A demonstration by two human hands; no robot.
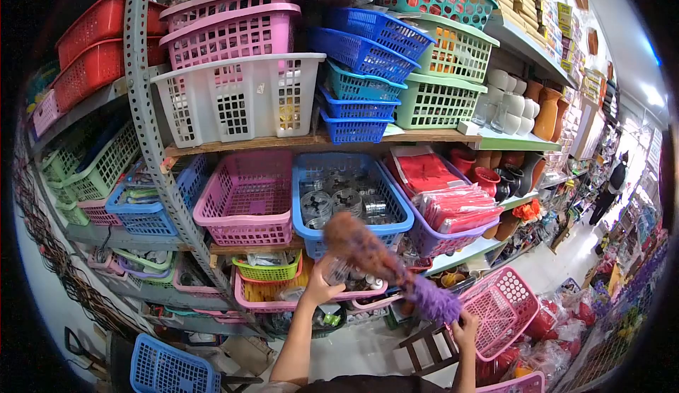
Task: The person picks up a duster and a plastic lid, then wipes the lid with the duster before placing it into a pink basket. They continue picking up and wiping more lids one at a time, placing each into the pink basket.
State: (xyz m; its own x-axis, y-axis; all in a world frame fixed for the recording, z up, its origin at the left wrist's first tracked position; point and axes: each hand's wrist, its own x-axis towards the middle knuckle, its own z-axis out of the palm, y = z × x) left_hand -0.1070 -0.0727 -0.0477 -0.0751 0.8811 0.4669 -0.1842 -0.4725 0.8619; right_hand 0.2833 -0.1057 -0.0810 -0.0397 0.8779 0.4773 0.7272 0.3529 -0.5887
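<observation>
My right hand (pixel 465 328) is closed on the end of a fluffy duster (pixel 392 269), brown at its far part and purple near the hand. The duster slants up and left, blurred by motion, in front of the shelves. My left hand (pixel 322 285) is raised beside a clear glass or plastic container (pixel 338 269), its fingers wrapped round it. Behind the duster, a blue basket (pixel 397 232) on the shelf holds several clear round containers (pixel 346 201). An empty pink basket (pixel 242 234) stands left of it.
A purple basket (pixel 431 241) holds red packets. Metal shelving with an upright post (pixel 152 117) carries stacked baskets. Below are a blue basket (pixel 170 368), a pink basket (pixel 495 308) and a dark stool (pixel 428 350). A person (pixel 612 188) is in the far aisle.
</observation>
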